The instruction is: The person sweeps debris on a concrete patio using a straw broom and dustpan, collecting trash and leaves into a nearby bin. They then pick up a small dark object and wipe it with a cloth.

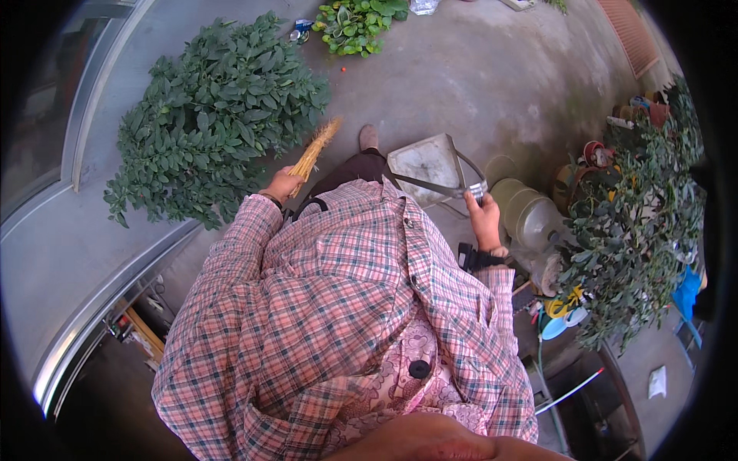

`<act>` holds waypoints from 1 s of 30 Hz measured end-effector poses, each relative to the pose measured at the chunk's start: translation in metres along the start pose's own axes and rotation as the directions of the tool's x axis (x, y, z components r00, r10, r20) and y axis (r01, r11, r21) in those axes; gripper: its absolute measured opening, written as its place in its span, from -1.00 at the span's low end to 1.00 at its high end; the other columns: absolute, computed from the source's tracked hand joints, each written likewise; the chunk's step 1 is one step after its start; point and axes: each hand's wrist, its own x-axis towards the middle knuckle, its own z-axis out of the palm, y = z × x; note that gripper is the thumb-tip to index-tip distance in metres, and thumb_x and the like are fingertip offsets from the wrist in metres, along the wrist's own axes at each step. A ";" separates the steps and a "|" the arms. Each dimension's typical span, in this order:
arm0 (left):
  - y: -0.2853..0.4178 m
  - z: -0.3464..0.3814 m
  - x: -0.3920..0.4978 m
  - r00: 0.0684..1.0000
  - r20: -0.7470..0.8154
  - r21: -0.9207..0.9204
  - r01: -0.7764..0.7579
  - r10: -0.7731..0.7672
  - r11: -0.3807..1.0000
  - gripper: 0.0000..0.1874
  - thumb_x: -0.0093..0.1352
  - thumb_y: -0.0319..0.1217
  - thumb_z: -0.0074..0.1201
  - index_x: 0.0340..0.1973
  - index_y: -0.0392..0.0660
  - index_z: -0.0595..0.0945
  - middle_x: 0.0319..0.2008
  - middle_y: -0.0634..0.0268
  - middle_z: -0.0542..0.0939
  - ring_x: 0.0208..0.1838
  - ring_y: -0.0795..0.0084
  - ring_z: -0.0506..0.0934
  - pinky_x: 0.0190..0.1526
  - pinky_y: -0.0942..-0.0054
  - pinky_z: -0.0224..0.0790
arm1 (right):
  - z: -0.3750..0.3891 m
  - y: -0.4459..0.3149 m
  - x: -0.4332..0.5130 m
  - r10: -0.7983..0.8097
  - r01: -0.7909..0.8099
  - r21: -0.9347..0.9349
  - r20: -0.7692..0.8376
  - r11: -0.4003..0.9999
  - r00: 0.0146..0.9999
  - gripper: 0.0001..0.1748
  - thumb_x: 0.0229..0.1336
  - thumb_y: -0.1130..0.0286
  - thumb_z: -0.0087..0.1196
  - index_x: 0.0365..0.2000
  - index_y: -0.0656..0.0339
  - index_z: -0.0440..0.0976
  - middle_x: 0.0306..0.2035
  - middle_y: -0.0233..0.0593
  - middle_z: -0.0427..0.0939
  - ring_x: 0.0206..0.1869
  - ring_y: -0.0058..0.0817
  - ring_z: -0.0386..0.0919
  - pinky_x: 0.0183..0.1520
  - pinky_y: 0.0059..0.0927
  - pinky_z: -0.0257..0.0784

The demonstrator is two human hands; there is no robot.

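Note:
My left hand (282, 185) grips a short bundle of straw, a hand broom (314, 151) by its look, with frayed tips pointing away from me. It is beside a large leafy green plant (219, 109). On the other side, my right hand (485, 218) holds the end of a dark strap-like handle (428, 184) on a worn pale dustpan (425, 158). The dustpan hangs in front of my right leg, and its pan looks stained. One shoe (369, 137) shows on the concrete between the broom and the dustpan.
A large clear plastic bottle (533, 219) lies right of the dustpan. Beyond it are potted plants (634, 230). A smaller leafy plant (360, 26) and a crushed can (300, 30) are ahead on the concrete floor (455, 75). A metal-framed threshold (109, 314) runs along the left.

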 end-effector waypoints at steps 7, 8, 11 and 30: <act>0.023 0.028 0.061 0.997 -0.047 -0.204 0.050 -0.061 0.978 -0.37 0.16 -0.48 0.15 0.17 -0.30 0.42 -0.10 0.19 0.58 -0.12 0.40 0.55 -0.10 0.46 0.41 | 0.015 -0.079 0.096 -0.035 0.043 -0.126 0.066 0.991 0.997 -0.50 0.03 0.08 0.28 -0.39 0.42 0.51 -0.48 0.00 0.62 -0.41 -0.17 0.60 -0.28 -0.26 0.46; 0.029 0.034 0.073 0.996 -0.072 -0.216 0.033 -0.049 0.976 -0.39 0.18 -0.46 0.14 0.17 -0.29 0.42 -0.14 0.20 0.59 -0.16 0.42 0.55 -0.15 0.48 0.42 | 0.017 -0.087 0.107 -0.027 0.037 -0.091 0.114 0.995 0.993 -0.50 0.03 0.06 0.29 -0.37 0.41 0.52 -0.46 0.01 0.62 -0.38 -0.15 0.61 -0.26 -0.25 0.47; 0.047 0.053 0.123 0.986 -0.157 -0.205 0.019 -0.052 0.978 -0.41 0.19 -0.45 0.13 0.16 -0.28 0.43 -0.23 0.23 0.60 -0.24 0.44 0.55 -0.24 0.46 0.42 | 0.032 -0.106 0.152 0.006 0.044 -0.252 0.195 0.967 0.981 -0.49 0.02 0.05 0.29 -0.38 0.40 0.52 -0.45 0.02 0.62 -0.37 -0.14 0.62 -0.25 -0.24 0.48; 0.101 0.158 0.374 0.884 -0.450 -0.130 0.074 -0.126 0.989 -0.74 0.14 -0.45 0.14 -0.23 -0.18 0.58 -0.55 0.26 0.57 -0.58 0.44 0.53 -0.56 0.37 0.38 | 0.093 -0.125 0.340 -0.085 0.217 -0.359 0.349 0.908 0.933 -0.41 -0.16 -0.09 0.27 -0.57 0.36 0.53 -0.61 0.13 0.52 -0.42 0.05 0.58 -0.34 -0.11 0.46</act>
